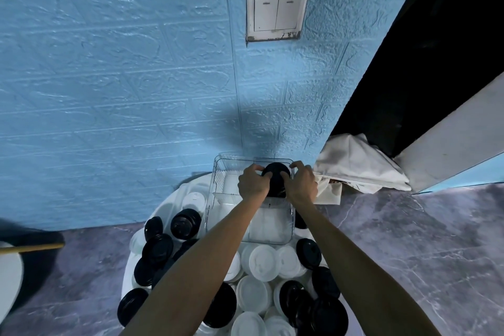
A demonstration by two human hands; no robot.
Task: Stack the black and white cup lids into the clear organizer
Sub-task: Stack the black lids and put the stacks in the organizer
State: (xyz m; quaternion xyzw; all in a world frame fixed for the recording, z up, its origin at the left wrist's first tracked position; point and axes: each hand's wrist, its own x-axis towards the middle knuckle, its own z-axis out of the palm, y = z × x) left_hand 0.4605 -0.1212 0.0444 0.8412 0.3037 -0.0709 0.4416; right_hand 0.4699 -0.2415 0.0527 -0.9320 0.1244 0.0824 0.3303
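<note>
A clear organizer (218,180) stands at the far side of a round white table (166,204), close to the blue wall. Both my hands reach into its far right compartment. My left hand (253,181) and my right hand (300,183) grip a stack of black lids (276,174) from either side, fingers curled round it. White lids (264,224) lie in the organizer's near compartment. Loose black lids (185,224) and white lids (263,262) cover the table in front of the organizer, partly hidden by my forearms.
A blue textured wall with a light switch (278,8) rises right behind the organizer. A white cloth (360,163) lies on the floor at the right beside a dark doorway. A wooden stick (35,248) and a white round object sit at the left edge.
</note>
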